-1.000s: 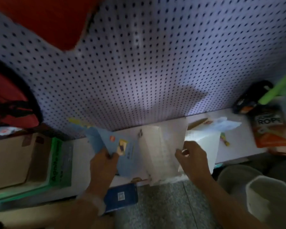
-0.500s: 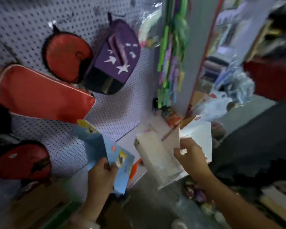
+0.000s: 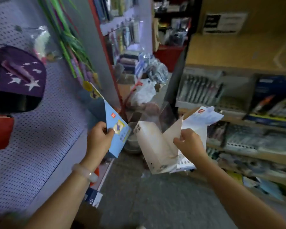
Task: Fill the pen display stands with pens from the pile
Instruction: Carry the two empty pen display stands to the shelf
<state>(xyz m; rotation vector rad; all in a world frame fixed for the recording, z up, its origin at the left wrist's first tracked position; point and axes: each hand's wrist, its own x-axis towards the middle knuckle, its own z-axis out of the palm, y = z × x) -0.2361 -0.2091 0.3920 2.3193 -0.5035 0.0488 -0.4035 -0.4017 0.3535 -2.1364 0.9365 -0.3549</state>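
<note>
In a stationery shop aisle, a person's left hand (image 3: 100,139) pinches a blue card (image 3: 116,131) by its edge while the right hand (image 3: 189,143) grips a flap of a white box (image 3: 153,146), both held above the floor. Pens (image 3: 200,90) sit on the shelf at right, no pile in reach. Held by a flap, the box could tear or spill.

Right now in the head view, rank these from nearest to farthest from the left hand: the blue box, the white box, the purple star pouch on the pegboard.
1. Blue box: gripped in the left hand itself.
2. White box: just to its right, held by the right hand.
3. Purple star pouch: up on the pegboard, far left.
</note>
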